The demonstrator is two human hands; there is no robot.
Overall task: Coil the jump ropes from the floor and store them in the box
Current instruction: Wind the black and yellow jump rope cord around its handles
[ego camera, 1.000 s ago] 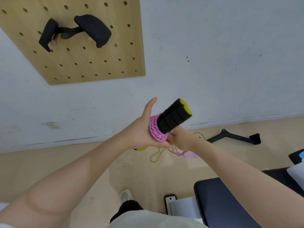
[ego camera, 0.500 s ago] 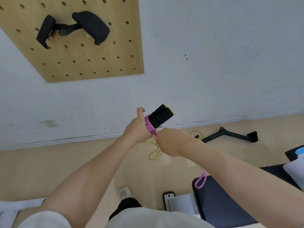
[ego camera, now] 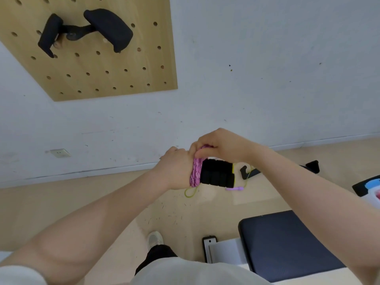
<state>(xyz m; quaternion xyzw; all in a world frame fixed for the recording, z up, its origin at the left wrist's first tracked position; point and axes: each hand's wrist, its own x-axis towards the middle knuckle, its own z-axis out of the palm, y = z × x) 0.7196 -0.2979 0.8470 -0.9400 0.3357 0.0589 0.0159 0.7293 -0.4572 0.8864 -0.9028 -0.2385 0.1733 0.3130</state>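
A pink braided jump rope (ego camera: 195, 173) is wound in a tight coil around black foam handles (ego camera: 217, 174) with a yellow end. My left hand (ego camera: 174, 167) grips the coil and handles from the left, held up at chest height. My right hand (ego camera: 220, 145) comes over the top and pinches the pink rope at the coil's upper edge. A pink rope end (ego camera: 234, 188) dangles below the handles. A thin yellow-green rope (ego camera: 190, 193) lies on the floor beneath my hands. No box is clearly in view.
A dark blue padded bench (ego camera: 287, 243) stands at lower right with a black-and-white frame (ego camera: 209, 249) beside it. A black bar attachment (ego camera: 312, 164) lies on the floor by the wall. A wooden pegboard (ego camera: 92, 68) holds a black handle (ego camera: 86, 29). My shoe (ego camera: 155, 239) is below.
The handles have tipped from pointing up and right to lying level. My right hand moved from below the coil to above it, carrying the rope over the top.
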